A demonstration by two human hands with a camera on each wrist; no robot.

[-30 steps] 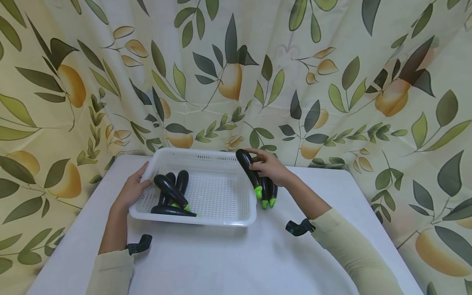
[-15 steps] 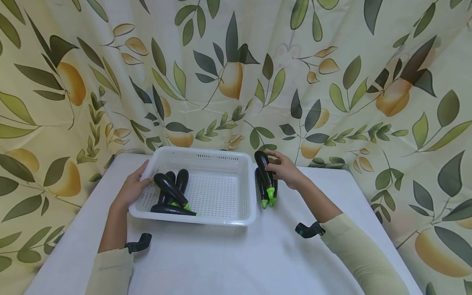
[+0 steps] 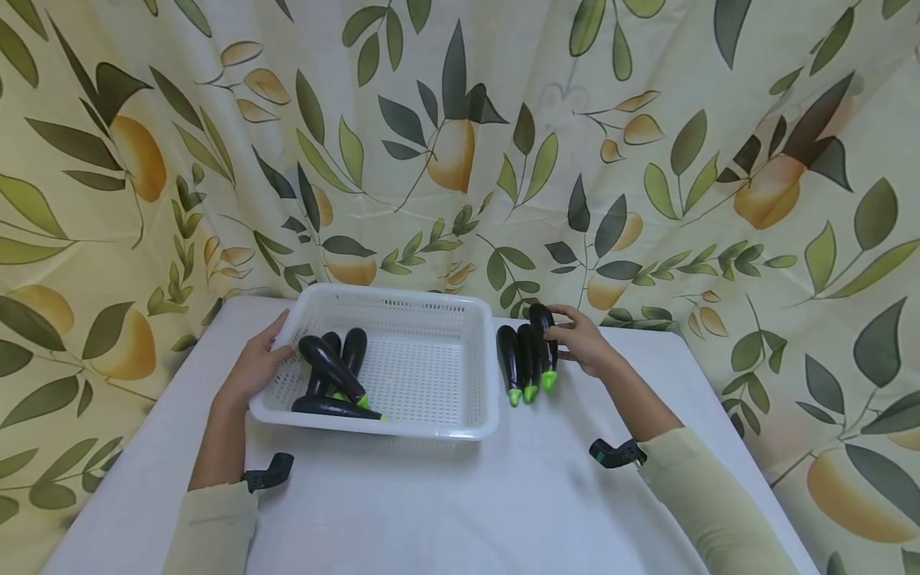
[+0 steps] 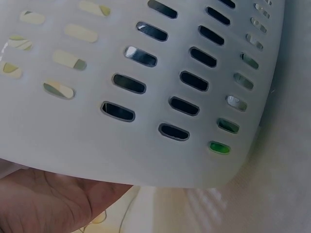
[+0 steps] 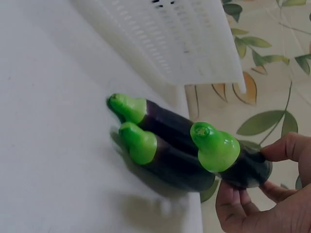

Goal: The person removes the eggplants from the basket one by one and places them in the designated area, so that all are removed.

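Observation:
In the head view my left hand [image 3: 251,369] grips the left rim of a white plastic basket [image 3: 463,427], its thumb at the edge. The left wrist view shows the palm [image 4: 53,201] beside the basket's slotted wall [image 4: 63,131]. My right hand [image 3: 584,345] pinches a dark eggplant [image 3: 542,331] with a green stem end, held to the right of two more eggplants. In the right wrist view this held eggplant [image 5: 248,167] is between thumb and fingers, above the table. The two others [image 3: 509,355] lie side by side just right of the basket.
Several eggplants [image 3: 332,367] lie in the left part of the basket, some crossing over others. A white-covered table [image 3: 431,511] carries everything. Behind it hangs a curtain [image 3: 402,160] printed with leaves and fruit. A dark device [image 3: 616,454] is on the right wrist.
My right hand has carried its eggplant rightward from the basket's right rim, over the other two, to their right side. My left hand has stayed on the basket.

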